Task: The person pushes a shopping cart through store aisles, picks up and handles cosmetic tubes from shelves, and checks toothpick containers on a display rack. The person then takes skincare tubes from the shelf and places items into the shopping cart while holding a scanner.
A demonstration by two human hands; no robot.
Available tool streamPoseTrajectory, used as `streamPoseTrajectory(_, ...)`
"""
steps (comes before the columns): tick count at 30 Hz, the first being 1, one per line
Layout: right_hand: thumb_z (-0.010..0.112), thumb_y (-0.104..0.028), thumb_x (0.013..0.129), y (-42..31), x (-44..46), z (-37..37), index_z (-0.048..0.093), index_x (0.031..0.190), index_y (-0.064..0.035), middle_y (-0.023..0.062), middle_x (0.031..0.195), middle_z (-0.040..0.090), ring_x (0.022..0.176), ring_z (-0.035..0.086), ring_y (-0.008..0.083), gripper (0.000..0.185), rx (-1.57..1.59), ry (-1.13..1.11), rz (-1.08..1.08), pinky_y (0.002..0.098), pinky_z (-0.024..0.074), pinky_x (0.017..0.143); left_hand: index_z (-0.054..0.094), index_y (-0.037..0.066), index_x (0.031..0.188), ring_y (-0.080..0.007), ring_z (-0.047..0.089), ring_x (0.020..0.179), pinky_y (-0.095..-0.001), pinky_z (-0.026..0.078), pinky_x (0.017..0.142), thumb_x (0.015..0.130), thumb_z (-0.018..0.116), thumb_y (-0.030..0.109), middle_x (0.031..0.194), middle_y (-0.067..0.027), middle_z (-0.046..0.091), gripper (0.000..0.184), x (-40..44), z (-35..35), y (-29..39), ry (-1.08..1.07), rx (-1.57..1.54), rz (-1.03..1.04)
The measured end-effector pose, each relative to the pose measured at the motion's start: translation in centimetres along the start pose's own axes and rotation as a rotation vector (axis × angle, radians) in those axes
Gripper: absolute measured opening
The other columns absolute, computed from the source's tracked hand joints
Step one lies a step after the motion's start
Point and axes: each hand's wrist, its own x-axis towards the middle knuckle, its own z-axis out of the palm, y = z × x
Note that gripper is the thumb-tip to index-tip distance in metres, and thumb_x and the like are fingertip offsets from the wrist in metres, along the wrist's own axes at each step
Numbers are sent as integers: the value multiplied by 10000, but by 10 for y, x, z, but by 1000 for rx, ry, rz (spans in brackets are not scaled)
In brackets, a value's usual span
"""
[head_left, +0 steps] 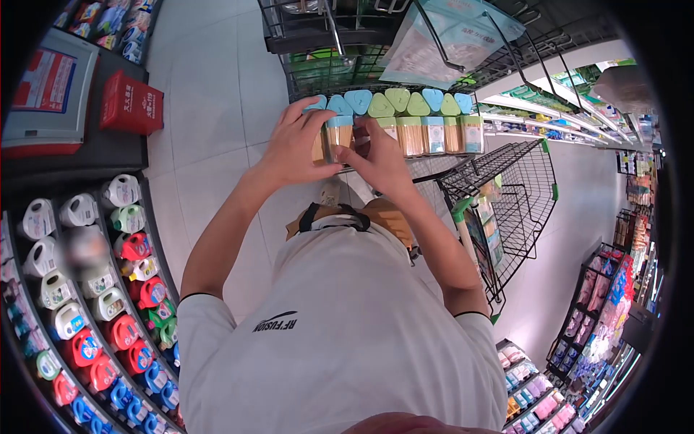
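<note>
A row of small clear containers of toothpicks (410, 137) with blue and green lids stands along a shelf edge at the top centre. My left hand (295, 148) is wrapped round a blue-lidded toothpick container (338, 134) near the row's left end, fingers over the lids and thumb low at its front. Beside it, my right hand (379, 157) has its thumb near that container's lower right side and its bent fingers in the dark gap to the right. Whether those fingers grip anything is hidden.
A wire shopping cart (517, 195) stands at the right of the shelf. Above the row hang metal hooks and a light blue packet (441, 43). Shelves of detergent bottles (87, 347) line the left, below a red box (131, 103).
</note>
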Motion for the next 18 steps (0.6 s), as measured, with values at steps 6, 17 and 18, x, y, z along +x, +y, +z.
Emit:
streamPoseTrajectory(6,821,-354,911,6,-3,3,557,1307,87,211,1052,728,902,784,309,648,-107,16,-69,392,613,785,589,52,1327,-353,497,1350,-543,373,1167,625,909,340,1301,-134,631,824,1,5,1,21,30,72)
streamPoseTrajectory(17,762,-363,850,3,-21,0,636,1046,24,242,1043,658,987,666,431,451,-217,93,-52,523,549,836,550,43,1331,-328,541,1283,-581,319,1221,651,891,354,1250,-140,609,822,19,-2,42,-188,327,-20)
streamPoseTrajectory(18,762,-363,850,8,-25,1,636,1045,24,242,1043,658,987,666,431,451,-227,139,-15,523,549,836,550,43,1331,-328,541,1283,-581,319,1221,651,891,354,1250,-140,609,822,16,2,36,-206,305,33)
